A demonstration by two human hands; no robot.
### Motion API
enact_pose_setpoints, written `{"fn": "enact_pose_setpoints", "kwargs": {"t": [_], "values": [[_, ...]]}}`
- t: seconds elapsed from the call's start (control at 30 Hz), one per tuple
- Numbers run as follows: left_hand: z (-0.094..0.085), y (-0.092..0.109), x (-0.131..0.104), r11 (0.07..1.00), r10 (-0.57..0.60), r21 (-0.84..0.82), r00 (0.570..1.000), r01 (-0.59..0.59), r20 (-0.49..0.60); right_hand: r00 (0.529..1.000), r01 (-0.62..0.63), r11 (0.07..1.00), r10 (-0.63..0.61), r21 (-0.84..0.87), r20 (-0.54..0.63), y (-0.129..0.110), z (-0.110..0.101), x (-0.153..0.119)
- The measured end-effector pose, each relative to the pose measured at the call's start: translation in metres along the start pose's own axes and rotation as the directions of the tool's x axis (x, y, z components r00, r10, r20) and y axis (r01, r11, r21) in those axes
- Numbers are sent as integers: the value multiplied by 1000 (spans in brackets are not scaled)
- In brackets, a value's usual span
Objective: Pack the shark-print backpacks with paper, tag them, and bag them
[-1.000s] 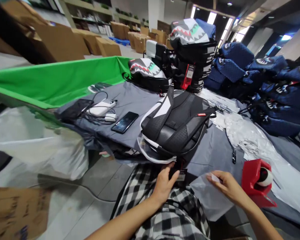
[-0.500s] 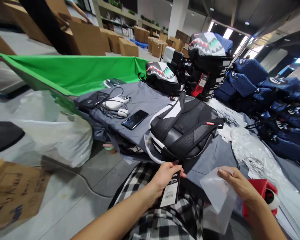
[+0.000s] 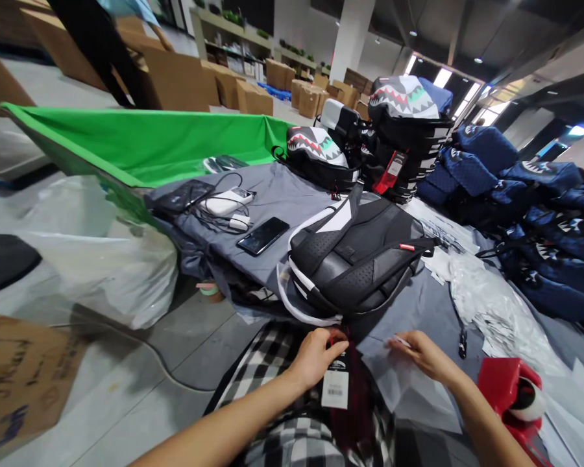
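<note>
My left hand (image 3: 316, 357) is closed, thumb and fingers pinching the top of a black hang tag (image 3: 336, 384) with a white barcode label. A dark red strip (image 3: 354, 395) hangs beside the tag. The tag is just below the near edge of a black backpack (image 3: 365, 256), which lies straps up with white trim on its side. My right hand (image 3: 421, 355) pinches the edge of a clear plastic bag (image 3: 421, 395), which hangs down over the grey cloth. A red tape dispenser (image 3: 503, 383) with a white roll is right of my right forearm.
A phone (image 3: 263, 235) and a white power bank (image 3: 227, 201) with cables lie on the grey cloth. Stacked shark-mouth backpacks (image 3: 403, 97) stand behind, with a pile of blue bags (image 3: 555, 259) at right. A green fabric bin (image 3: 165, 139) and a cardboard box (image 3: 24, 376) are left.
My right hand has moved left, closer to the tag, bringing the plastic bag with it. The tag in my left hand has turned more upright, and the dark red strip now shows beside it.
</note>
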State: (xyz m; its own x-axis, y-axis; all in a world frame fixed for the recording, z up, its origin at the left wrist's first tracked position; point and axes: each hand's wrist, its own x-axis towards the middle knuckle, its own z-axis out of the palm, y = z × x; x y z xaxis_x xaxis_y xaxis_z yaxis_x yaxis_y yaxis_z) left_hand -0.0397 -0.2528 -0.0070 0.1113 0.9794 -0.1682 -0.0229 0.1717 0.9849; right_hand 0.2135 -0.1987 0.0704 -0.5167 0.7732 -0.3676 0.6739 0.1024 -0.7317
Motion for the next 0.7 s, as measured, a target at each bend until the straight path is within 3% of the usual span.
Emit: {"fn": "enact_pose_setpoints", "kwargs": {"t": [0.13,0.23,0.37,0.43,0.47,0.53,0.57,0.63,0.7], "values": [[3,-16,-19,998,-5,69,1000,5,1,998,52,999,-51,-13,46,-7,29,27],[8,-9,-30,958,92,273,996,-93,15,995,57,996,-51,66,-91,-19,46,44],[23,3,-23,660,242,701,959,-272,145,970,8,994,19,113,-241,-36,61,52],[32,5,-18,572,233,752,944,-326,233,957,-12,996,38,94,-289,-40,68,52],[35,3,-18,571,231,745,939,-344,256,944,-17,997,41,75,-327,-41,72,52],[36,-2,-20,658,243,675,943,-333,228,910,-24,999,39,42,-414,-41,78,52],[34,-6,-23,738,244,609,956,-292,163,896,-20,999,33,33,-443,-41,80,53],[26,-13,-27,908,182,396,980,-138,-76,897,-4,999,21,40,-441,-39,81,55],[19,-17,-27,996,37,87,948,-9,-316,915,10,998,17,67,-402,-39,80,56]]}}
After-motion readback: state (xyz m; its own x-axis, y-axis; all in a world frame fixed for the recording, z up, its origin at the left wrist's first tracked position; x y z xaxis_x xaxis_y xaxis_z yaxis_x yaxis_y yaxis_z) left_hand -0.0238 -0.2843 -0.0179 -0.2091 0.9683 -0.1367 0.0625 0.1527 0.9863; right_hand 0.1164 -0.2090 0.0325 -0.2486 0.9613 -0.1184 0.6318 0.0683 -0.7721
